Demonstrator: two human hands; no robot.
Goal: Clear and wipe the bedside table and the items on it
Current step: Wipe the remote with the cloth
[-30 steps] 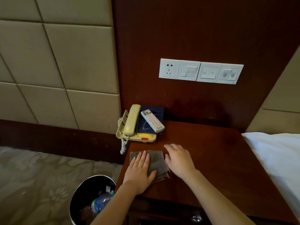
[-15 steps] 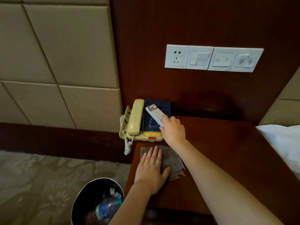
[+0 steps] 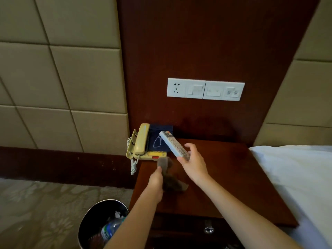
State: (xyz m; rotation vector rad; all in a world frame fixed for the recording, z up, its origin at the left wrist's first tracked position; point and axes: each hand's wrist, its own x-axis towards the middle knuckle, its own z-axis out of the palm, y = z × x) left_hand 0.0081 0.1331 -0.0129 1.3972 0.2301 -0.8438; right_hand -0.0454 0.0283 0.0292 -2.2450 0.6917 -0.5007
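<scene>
Gripping remote control (image 3: 173, 145) by its near end in right hand (image 3: 194, 165), above bedside table (image 3: 233, 177); clenching crumpled brown cloth (image 3: 172, 183) in left hand (image 3: 156, 180), near yellow telephone (image 3: 142, 142).

The right half of the worktop (image 3: 239, 177) lay bare from the near edge to the far wall, open for a hand to pass. The phone (image 3: 141, 142), with a dark pad (image 3: 159, 139) on it, blocked the far left corner. Over the left half, the left hand (image 3: 156, 179) gripped a cloth (image 3: 170, 178) and the right hand (image 3: 193, 164) held the remote (image 3: 173, 143) clear of the wood. The bed (image 3: 296, 177) closed the right side. A bin (image 3: 97, 221) stood on the floor at the near left.
</scene>
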